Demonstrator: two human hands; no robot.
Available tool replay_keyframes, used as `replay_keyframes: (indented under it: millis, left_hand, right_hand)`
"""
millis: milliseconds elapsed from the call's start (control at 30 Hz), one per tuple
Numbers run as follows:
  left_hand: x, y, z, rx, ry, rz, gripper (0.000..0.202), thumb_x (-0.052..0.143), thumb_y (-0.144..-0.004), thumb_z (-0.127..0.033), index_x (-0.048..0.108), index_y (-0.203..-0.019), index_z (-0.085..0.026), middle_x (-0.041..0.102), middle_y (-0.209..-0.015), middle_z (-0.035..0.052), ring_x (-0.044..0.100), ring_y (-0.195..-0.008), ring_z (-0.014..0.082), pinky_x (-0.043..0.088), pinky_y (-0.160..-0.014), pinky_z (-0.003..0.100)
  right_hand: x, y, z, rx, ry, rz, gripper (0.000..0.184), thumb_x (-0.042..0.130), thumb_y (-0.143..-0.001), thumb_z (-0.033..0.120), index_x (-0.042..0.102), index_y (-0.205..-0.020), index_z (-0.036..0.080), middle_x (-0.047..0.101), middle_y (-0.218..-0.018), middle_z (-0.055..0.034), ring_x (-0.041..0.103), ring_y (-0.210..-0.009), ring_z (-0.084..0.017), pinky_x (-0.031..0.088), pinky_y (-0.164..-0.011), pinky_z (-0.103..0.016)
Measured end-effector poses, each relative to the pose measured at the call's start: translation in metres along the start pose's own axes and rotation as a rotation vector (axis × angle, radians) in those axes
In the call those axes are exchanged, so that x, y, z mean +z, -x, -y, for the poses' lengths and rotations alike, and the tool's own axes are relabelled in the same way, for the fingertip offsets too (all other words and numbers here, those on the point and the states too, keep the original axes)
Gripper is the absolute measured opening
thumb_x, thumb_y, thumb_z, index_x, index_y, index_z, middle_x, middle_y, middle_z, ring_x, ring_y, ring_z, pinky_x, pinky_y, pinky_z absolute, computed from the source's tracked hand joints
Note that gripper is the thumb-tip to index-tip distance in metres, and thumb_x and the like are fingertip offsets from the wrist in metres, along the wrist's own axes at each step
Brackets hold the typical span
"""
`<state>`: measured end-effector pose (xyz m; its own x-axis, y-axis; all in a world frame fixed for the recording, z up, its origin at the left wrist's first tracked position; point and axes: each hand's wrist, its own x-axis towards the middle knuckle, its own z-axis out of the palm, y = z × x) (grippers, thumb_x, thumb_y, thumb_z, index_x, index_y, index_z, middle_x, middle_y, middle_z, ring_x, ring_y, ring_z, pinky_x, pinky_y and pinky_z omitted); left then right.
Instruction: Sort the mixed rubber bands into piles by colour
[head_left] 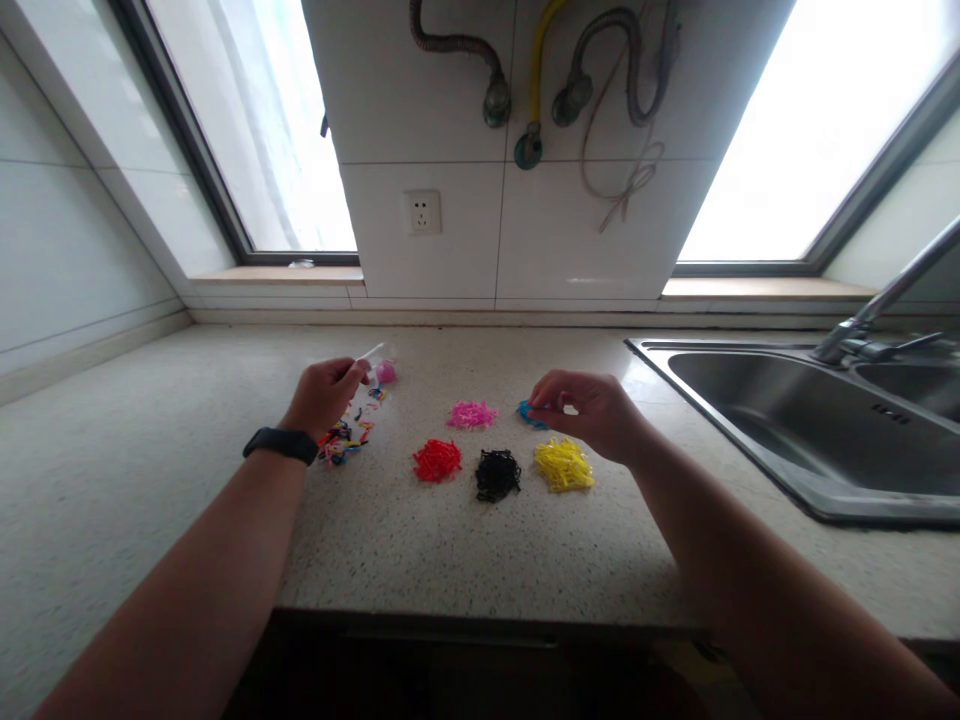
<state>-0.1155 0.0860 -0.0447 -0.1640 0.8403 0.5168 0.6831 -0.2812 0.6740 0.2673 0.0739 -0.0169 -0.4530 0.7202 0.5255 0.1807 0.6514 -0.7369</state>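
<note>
Small coloured pieces lie sorted in piles on the speckled countertop (150,470): pink (472,414), red (437,460), black (497,474), yellow (564,465) and blue (529,413). My left hand (324,394), a black band on its wrist, is closed on a thin white stick above a mixed pile of pieces (343,440). A small pink object (385,372) sits just right of that hand. My right hand (592,410) hovers over the blue pile with fingers pinched; whether it grips a blue piece I cannot make out.
A steel sink (795,420) with a tap (885,305) is set in the counter at the right. The tiled wall behind carries a socket (422,211) and hanging hoses (570,80). Windows flank the wall on both sides. The counter's front edge runs near the bottom.
</note>
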Motion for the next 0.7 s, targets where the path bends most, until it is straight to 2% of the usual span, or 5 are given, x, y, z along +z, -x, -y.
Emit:
replay_keyframes:
  millis: [167, 267, 433, 533, 700]
  left_hand:
    - [-0.004, -0.002, 0.002, -0.013, 0.038, -0.041, 0.034, 0.054, -0.087, -0.042, 0.066, -0.067, -0.018, 0.045, -0.049, -0.0034, 0.04, -0.043, 0.0108, 0.03, -0.043, 0.024]
    - [-0.006, -0.003, 0.002, -0.024, 0.049, -0.06, 0.034, 0.054, -0.087, -0.041, 0.066, -0.067, -0.018, 0.046, -0.049, -0.0028, 0.04, -0.043, 0.0106, 0.03, -0.043, 0.023]
    - [-0.007, -0.003, 0.004, -0.009, 0.064, -0.082, 0.034, 0.053, -0.088, -0.041, 0.066, -0.066, -0.018, 0.045, -0.048, -0.0028, 0.04, -0.043, 0.0105, 0.029, -0.043, 0.023]
    - [-0.007, -0.004, 0.004, -0.001, 0.056, -0.076, 0.034, 0.053, -0.088, -0.04, 0.066, -0.067, -0.018, 0.047, -0.049, -0.0023, 0.042, -0.045, 0.0109, 0.031, -0.044, 0.024]
    - [-0.008, -0.003, 0.002, -0.016, 0.051, -0.073, 0.034, 0.054, -0.088, -0.041, 0.067, -0.068, -0.017, 0.048, -0.049, -0.0022, 0.043, -0.046, 0.0109, 0.032, -0.045, 0.023]
  right_hand:
    - [-0.007, -0.002, -0.013, 0.066, 0.057, -0.034, 0.025, 0.079, -0.076, 0.044, 0.071, -0.081, 0.02, 0.062, -0.071, -0.0012, 0.052, -0.062, -0.011, 0.046, -0.055, -0.028]
    - [-0.013, -0.004, -0.027, 0.108, 0.106, -0.077, 0.028, 0.079, -0.075, 0.046, 0.072, -0.082, 0.02, 0.059, -0.066, 0.0005, 0.049, -0.057, -0.01, 0.04, -0.049, -0.026]
    - [-0.026, -0.004, -0.056, 0.202, 0.346, -0.154, 0.03, 0.077, -0.075, 0.048, 0.074, -0.081, 0.019, 0.058, -0.061, 0.0016, 0.046, -0.051, -0.01, 0.036, -0.048, -0.026]
    - [-0.034, -0.003, -0.074, 0.271, 0.467, -0.13, 0.028, 0.075, -0.076, 0.047, 0.075, -0.083, 0.019, 0.06, -0.061, 0.0007, 0.048, -0.052, -0.011, 0.038, -0.051, -0.028]
    - [-0.038, -0.001, -0.092, 0.319, 0.521, -0.066, 0.026, 0.074, -0.077, 0.044, 0.077, -0.084, 0.02, 0.063, -0.061, -0.0009, 0.053, -0.056, -0.014, 0.04, -0.056, -0.03]
